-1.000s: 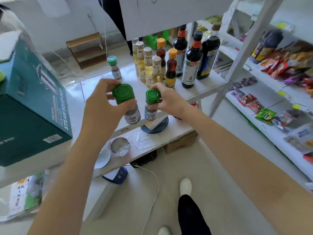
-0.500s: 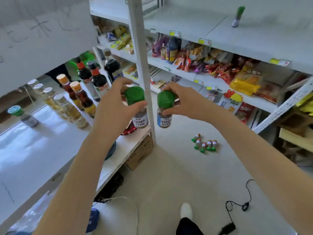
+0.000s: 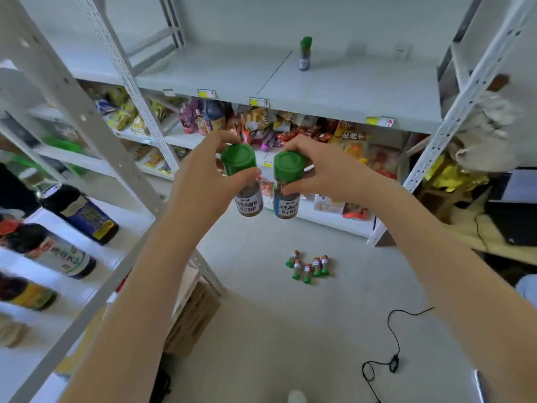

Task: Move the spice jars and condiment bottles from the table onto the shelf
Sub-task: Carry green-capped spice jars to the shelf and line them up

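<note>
In transit, I log two green-capped spice jars: left hand (image 3: 200, 181) pinching one jar (image 3: 245, 181), right hand (image 3: 328, 175) pinching the other (image 3: 287, 186), both facing the shelf (image 3: 334, 94). Shelved: one jar (image 3: 304, 53), far. Remaining on the tabletop (image 3: 37, 286), left: several dark bottles (image 3: 62, 254). Early stage, I judge.
</note>
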